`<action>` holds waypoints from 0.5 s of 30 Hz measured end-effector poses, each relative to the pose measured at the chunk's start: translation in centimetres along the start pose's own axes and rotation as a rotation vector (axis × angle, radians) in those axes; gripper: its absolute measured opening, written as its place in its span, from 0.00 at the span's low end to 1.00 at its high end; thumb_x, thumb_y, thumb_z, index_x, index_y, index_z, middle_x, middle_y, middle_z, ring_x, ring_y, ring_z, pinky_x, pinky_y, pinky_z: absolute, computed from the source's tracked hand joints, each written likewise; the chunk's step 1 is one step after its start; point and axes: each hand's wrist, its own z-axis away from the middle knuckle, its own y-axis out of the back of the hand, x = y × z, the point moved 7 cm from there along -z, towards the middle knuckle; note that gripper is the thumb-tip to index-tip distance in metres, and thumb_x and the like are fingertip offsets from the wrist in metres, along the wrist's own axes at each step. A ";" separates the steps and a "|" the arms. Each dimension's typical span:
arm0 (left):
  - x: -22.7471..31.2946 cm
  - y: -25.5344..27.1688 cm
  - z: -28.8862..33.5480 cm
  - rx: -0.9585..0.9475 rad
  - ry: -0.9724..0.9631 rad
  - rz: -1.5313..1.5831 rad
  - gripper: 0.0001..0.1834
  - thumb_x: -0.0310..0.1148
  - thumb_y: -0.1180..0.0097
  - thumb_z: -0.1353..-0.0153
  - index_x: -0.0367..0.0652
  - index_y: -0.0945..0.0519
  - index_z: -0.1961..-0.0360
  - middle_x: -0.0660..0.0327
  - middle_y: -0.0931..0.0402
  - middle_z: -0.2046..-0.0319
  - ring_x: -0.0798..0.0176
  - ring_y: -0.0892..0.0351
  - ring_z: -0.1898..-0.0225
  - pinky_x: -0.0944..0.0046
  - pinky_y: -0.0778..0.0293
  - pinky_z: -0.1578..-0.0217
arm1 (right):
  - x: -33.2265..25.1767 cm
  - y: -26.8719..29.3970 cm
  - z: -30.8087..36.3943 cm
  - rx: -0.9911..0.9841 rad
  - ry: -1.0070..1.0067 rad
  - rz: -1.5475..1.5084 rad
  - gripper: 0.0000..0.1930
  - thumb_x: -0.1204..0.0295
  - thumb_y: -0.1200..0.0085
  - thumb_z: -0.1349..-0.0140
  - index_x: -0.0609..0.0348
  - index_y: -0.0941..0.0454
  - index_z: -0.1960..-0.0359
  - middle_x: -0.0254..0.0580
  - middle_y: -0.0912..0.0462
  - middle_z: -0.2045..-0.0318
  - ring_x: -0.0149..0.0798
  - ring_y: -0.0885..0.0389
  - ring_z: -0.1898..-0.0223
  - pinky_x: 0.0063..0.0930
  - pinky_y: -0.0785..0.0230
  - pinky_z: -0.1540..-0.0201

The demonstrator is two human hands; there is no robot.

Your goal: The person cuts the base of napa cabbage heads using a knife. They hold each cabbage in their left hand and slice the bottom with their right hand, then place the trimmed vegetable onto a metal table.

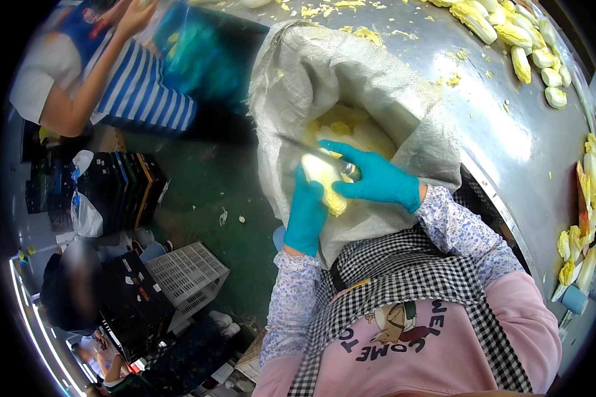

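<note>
My left hand (pixel 304 218), in a teal glove, grips a small yellow-white napa cabbage (pixel 320 173) with its pale base pointing up. My right hand (pixel 379 177), gloved alike, is closed around the handle of a knife (pixel 353 172). The knife's blade is smeared by motion and crosses close over the cabbage's base; whether it touches cannot be made out. Both hands are above the mouth of a white woven sack (pixel 288 92), its edge rolled outward. Inside the sack lie pale yellow cabbage pieces (pixel 341 122), partly hidden by my hands.
A metal table (pixel 510 142) curves along the right, bearing a pile of napa cabbages (pixel 510 30), more along its right edge (pixel 595 175), and leaf scraps. At left, a person in a striped apron (pixel 146 83) stands near stacked black crates (pixel 122 192). A grey crate (pixel 191 274) sits on the green floor.
</note>
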 end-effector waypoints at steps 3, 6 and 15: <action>0.3 -0.4 0.2 -0.027 -0.014 -0.114 0.35 0.39 0.46 0.37 0.45 0.46 0.33 0.56 0.41 0.38 0.56 0.39 0.38 0.56 0.38 0.39 | 0.3 -0.1 0.3 -0.045 -0.087 -0.036 0.36 0.64 0.43 0.45 0.49 0.44 0.34 0.49 0.20 0.57 0.42 0.20 0.59 0.31 0.29 0.53; 0.5 -0.7 0.2 0.006 -0.016 -0.195 0.34 0.38 0.44 0.38 0.43 0.44 0.34 0.56 0.38 0.40 0.57 0.36 0.39 0.58 0.36 0.41 | -0.5 -0.3 0.5 -0.043 -0.147 0.097 0.35 0.68 0.45 0.47 0.50 0.43 0.35 0.49 0.20 0.61 0.39 0.20 0.64 0.31 0.28 0.59; 0.3 1.1 0.2 0.121 0.049 0.158 0.27 0.36 0.51 0.34 0.37 0.39 0.37 0.54 0.37 0.39 0.55 0.33 0.41 0.57 0.34 0.41 | 0.4 2.0 0.9 0.136 -0.281 0.036 0.32 0.74 0.49 0.48 0.55 0.38 0.38 0.50 0.20 0.62 0.37 0.21 0.67 0.28 0.28 0.62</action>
